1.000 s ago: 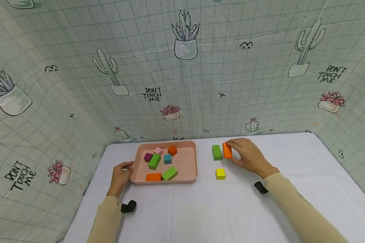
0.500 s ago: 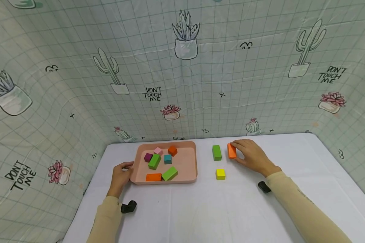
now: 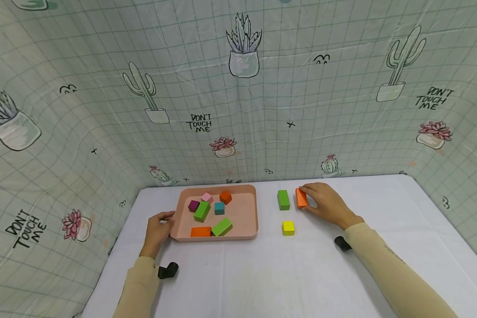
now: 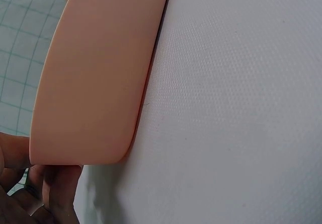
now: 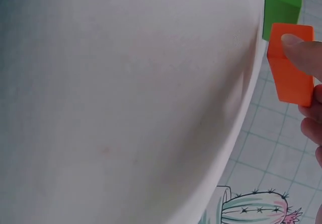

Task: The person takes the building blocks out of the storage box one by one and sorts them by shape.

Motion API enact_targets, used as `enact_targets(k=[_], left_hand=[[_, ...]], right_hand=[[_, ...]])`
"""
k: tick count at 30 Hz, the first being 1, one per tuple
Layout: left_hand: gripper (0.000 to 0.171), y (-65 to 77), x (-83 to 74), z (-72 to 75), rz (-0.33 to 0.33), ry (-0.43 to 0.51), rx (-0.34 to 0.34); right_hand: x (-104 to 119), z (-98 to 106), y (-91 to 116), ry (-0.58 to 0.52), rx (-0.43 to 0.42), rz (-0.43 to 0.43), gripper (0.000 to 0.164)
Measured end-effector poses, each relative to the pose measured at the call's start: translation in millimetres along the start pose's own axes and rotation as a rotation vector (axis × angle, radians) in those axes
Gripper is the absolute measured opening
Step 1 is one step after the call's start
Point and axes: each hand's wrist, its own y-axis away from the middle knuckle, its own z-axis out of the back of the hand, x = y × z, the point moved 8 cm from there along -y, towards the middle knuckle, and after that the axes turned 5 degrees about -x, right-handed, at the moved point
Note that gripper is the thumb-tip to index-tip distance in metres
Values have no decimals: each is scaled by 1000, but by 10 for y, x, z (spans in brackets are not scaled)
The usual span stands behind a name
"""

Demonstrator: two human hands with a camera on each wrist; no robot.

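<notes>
In the head view, my right hand [image 3: 327,204] pinches an orange rectangular block [image 3: 301,198] between thumb and fingers. The right wrist view has the thumb on one face of the orange block [image 5: 292,80] and fingertips behind it. A green block [image 3: 283,200] stands just left of it, apart in the head view. Nearer to me is a yellow cube [image 3: 288,228]. My left hand [image 3: 157,232] grips the left edge of a pink tray [image 3: 244,234]. Up close in the left wrist view, fingers [image 4: 63,183] meet the outer wall of the tray [image 4: 100,78].
Inside the tray are two green blocks [image 3: 202,212], an orange block [image 3: 200,232], a teal cube [image 3: 219,208], an orange-red cube [image 3: 225,197], a purple cube [image 3: 193,206] and a pink cube [image 3: 206,197]. A patterned cloth [image 3: 270,97] rises behind the white tabletop [image 3: 254,278].
My right hand carried the orange block a little right, away from the green block, then slightly back left. The left hand and tray have stayed put.
</notes>
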Motion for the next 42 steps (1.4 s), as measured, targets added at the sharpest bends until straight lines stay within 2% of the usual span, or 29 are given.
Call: enact_targets(k=[16, 31, 42], left_hand=[[34, -13, 6, -15, 23, -6, -1], [33, -16, -12, -2, 8, -2, 6], [33, -8, -20, 1, 21, -11, 4]], right_hand=[[-37, -116, -50, 8, 108, -41, 61], [-43, -170, -81, 9, 201, -83, 59], [-61, -167, -80, -25, 191, -102, 64]])
